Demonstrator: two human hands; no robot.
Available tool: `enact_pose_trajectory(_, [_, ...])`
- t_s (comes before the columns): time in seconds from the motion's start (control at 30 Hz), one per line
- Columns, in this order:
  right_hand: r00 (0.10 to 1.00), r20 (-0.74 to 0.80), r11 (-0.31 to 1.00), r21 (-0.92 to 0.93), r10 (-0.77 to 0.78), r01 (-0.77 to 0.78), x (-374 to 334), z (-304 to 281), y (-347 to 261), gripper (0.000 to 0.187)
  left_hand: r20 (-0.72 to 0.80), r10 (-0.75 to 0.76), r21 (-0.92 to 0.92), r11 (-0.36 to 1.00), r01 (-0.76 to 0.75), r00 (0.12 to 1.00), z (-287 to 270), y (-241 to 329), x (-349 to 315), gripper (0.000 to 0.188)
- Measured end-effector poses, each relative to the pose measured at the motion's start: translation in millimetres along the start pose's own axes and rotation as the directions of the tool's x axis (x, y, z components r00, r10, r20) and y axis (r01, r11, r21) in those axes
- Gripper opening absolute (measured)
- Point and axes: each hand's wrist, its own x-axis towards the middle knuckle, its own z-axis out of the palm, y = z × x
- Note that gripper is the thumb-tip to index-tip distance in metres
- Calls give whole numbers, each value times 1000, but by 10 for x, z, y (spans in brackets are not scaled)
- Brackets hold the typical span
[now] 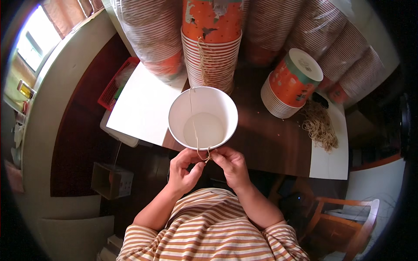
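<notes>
A large white-lined paper bucket (204, 130) stands at the table's near edge with its mouth facing up toward me. A thin tan string (194, 126) crosses its opening from the far rim to the near rim. At the near rim, the string forms a small knot or loop (208, 155). My left hand (185, 169) is closed, its thumb and fingers pinching the string just below the rim. My right hand (231, 165) pinches the string from the other side, fingertips close to the knot. Some fingertips are hidden under the rim.
Behind the bucket rises a tall stack of nested orange-patterned buckets (211, 56) with strings hanging on it. A shorter upside-down stack (289, 85) stands to the right, beside a bundle of tan strings (321, 126). Plastic-wrapped stacks (150, 35) line the back. A wooden chair (342, 222) is at lower right.
</notes>
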Motion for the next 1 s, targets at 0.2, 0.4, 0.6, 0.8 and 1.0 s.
enact_pose_trajectory(0.2, [996, 13, 948, -308, -84, 84, -42, 30, -80, 11, -29, -49, -29, 998, 48, 998, 100, 68, 14, 24])
enact_pose_trajectory(0.4, [993, -21, 911, -399, -120, 102, -34, -1, -55, 10, -77, -2, 176, 984, 15, 997, 106, 72, 59, 11])
enact_pose_trajectory(0.6, [971, -55, 887, -422, -233, 189, -8, -16, 17, 11, -18, 21, 289, 957, -15, 1000, 48, 111, 72, 8])
enact_pose_trajectory(0.8, [975, -103, 928, -341, -198, 153, 11, -28, 23, 12, 25, -289, -243, 927, 286, 957, -10, 80, 61, 14])
enact_pose_trajectory(1.0, [972, -91, 893, -420, -217, 160, -4, -6, -52, 12, 51, -282, -303, 910, 284, 958, -34, 69, 52, 16])
